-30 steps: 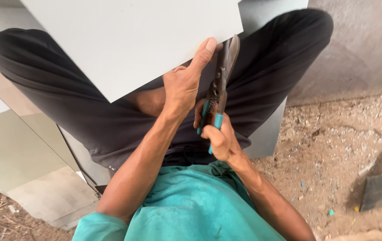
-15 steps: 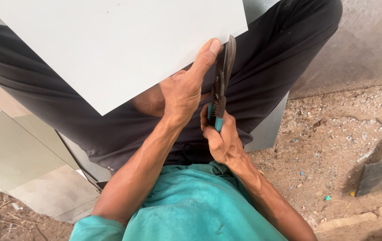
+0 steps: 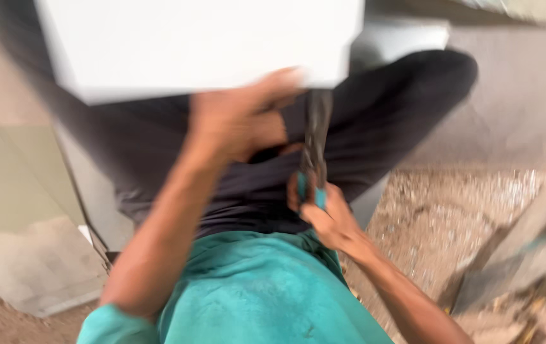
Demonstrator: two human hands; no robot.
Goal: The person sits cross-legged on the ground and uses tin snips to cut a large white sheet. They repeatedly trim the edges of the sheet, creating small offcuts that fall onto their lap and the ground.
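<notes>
gripping shears (image 3: 316, 137), hands (image 3: 238, 121) seemingly closed

The sheet (image 3: 203, 44) is plain white. The shears (image 3: 314, 156) have blue-green handles. The shirt (image 3: 254, 293) is green, the trousers (image 3: 381, 127) black.

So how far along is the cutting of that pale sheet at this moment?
Early: the pale sheet looks whole, no severed strip visible, though the frame is blurred. In hand: the left hand grips its lower edge while the right hand works the snips there. Nearly the whole cut remains.
</notes>
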